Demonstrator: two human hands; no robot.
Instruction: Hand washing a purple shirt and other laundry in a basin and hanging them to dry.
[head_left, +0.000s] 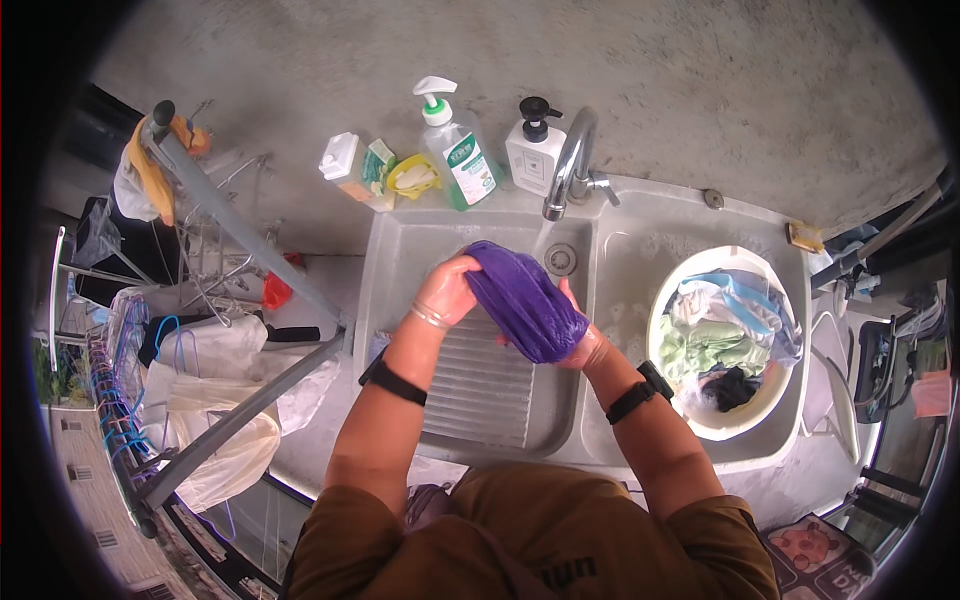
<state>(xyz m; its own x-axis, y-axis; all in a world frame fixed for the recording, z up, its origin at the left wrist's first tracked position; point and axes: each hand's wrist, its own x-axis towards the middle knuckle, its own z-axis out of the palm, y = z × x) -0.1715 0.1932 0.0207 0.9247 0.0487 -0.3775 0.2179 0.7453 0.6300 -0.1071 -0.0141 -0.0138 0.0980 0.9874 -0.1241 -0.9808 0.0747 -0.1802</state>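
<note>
A wet purple cloth is stretched between my two hands above the left basin of a double sink. My left hand grips its upper left end, thumb on top. At the lower right end, my right hand is partly wrapped in or hidden behind the cloth. Below the cloth, a ribbed washboard surface lies in the basin. From the chrome faucet a thin stream of water runs down behind the cloth, near the drain.
In the right basin stands a white tub of wet laundry. A green soap pump bottle, a white pump bottle, a carton and a yellow soap dish line the back ledge. Grey rack poles slant at left.
</note>
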